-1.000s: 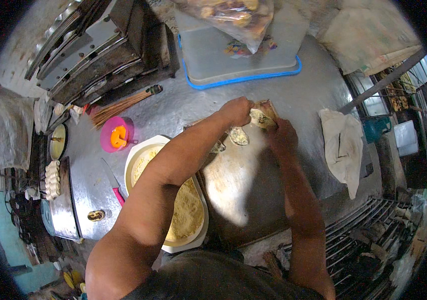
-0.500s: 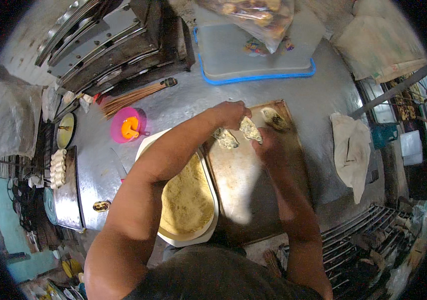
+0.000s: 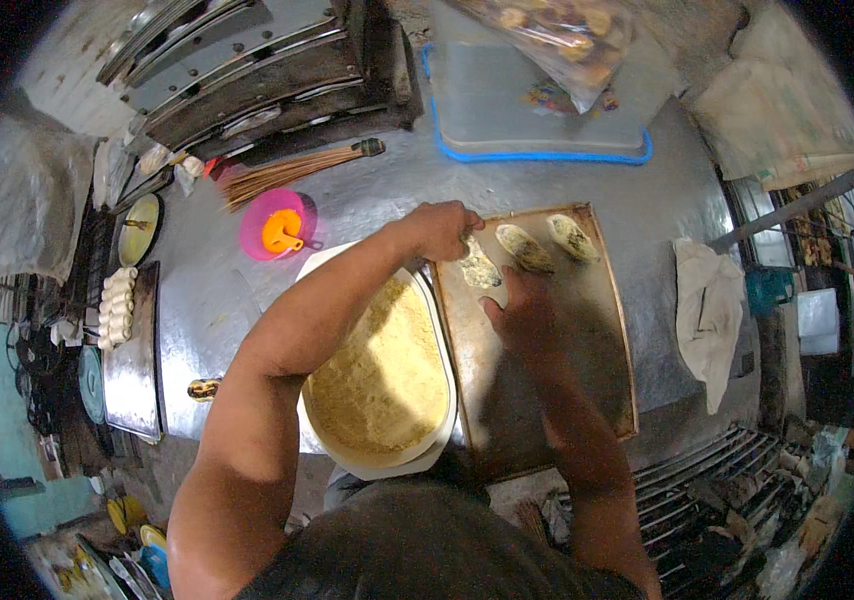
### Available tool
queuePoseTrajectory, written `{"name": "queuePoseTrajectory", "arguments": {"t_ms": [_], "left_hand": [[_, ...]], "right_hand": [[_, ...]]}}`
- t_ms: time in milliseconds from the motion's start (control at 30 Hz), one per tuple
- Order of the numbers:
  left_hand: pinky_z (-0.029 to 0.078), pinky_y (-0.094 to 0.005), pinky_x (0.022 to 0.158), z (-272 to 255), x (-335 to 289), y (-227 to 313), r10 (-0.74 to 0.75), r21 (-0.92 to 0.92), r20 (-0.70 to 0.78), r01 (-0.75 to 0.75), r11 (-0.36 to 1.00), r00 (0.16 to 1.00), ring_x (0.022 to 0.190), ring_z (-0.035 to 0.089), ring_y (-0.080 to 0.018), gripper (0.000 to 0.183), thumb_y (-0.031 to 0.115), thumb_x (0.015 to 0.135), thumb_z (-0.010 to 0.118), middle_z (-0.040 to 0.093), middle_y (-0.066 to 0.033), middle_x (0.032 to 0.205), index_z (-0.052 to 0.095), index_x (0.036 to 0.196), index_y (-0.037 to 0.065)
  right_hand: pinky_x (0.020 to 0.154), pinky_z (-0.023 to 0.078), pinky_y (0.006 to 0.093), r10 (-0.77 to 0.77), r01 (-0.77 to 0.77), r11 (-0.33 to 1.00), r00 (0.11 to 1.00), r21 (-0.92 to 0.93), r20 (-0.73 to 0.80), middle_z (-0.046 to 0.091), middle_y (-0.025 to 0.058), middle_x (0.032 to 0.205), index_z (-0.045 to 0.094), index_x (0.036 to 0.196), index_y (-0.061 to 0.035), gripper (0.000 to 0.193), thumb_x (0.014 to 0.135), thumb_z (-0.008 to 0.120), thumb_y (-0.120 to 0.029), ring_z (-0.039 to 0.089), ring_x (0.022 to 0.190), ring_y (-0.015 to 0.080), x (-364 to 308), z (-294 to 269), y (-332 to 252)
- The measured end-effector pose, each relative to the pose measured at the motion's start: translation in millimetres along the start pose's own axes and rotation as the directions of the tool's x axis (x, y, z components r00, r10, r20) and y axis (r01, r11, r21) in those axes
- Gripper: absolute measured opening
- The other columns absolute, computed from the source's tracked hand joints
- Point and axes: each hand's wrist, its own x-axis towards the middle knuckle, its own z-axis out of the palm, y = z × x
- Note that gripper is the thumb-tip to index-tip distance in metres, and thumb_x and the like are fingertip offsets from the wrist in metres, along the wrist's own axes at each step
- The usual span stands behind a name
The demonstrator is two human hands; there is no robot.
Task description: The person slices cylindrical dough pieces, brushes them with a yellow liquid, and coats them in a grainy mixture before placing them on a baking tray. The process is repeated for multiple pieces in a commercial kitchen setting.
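Observation:
Three oval, crumb-coated dough pieces lie in a row at the far end of a worn metal baking tray [image 3: 567, 400]. My left hand [image 3: 439, 232] has curled fingers at the far end of the leftmost dough piece [image 3: 479, 268]. Close to that piece's near end, my right hand [image 3: 527, 312] is open, thumb and forefinger apart. The middle dough piece [image 3: 523, 248] sits just beyond my right fingertips, and the right dough piece [image 3: 573, 238] lies near the tray's far corner. Left of the tray stands a white tub [image 3: 450, 395] of yellow crumbs, partly under my left forearm.
A pink bowl [image 3: 257, 232] with an orange cup inside stands beyond the tub, near a bundle of thin sticks [image 3: 292, 175]. At the back is a clear, blue-rimmed container [image 3: 547, 157]. A beige cloth [image 3: 707, 320] lies right; several pale rolls [image 3: 118, 308] sit far left.
The middle dough piece, held between both hands before, now rests on the tray. Both hands have shifted left to the leftmost piece. The whole view has also shifted slightly.

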Motion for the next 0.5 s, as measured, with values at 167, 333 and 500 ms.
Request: {"name": "queuePoseTrajectory", "arguments": {"t_ms": [167,333,500], "left_hand": [[0.045,-0.0542,0.103,5.5,-38.8,2.2,-0.033,-0.059,-0.283,0.017,0.998,0.958,0.123,0.057,-0.0403,0.059,0.017,0.079,0.067,0.062,-0.0202,0.124,0.059,0.137,0.014],[0.048,-0.0473,0.099,3.5,-99.1,-18.2,-0.055,-0.160,-0.524,-0.035,0.987,0.850,0.116,0.059,-0.0404,0.055,0.012,0.080,0.068,0.062,-0.0199,0.119,0.059,0.134,0.008],[0.050,-0.0473,0.094,22.6,-213.1,-40.3,-0.060,-0.249,-0.716,-0.174,0.953,0.695,0.107,0.061,-0.0395,0.049,0.005,0.079,0.070,0.064,-0.0184,0.110,0.061,0.126,0.006]], "right_hand": [[0.092,0.051,0.0496,0.061,-0.061,0.998,0.998,0.022,-0.014,0.067,0.0187,0.115,0.064,0.124,-0.0033,0.050,0.082,0.078,-0.027,0.063,0.108,0.0396,21.6,19.3,0.0],[0.097,0.049,0.0477,0.118,-0.118,0.991,0.993,0.066,-0.008,0.066,0.0189,0.115,0.065,0.125,-0.0043,0.048,0.084,0.075,-0.027,0.061,0.110,0.0391,24.8,-6.8,-2.8],[0.102,0.047,0.0471,0.138,-0.138,0.990,0.990,0.010,0.039,0.064,0.0232,0.125,0.061,0.135,-0.0016,0.056,0.084,0.075,-0.021,0.059,0.117,0.0405,8.5,6.1,8.3]]}}
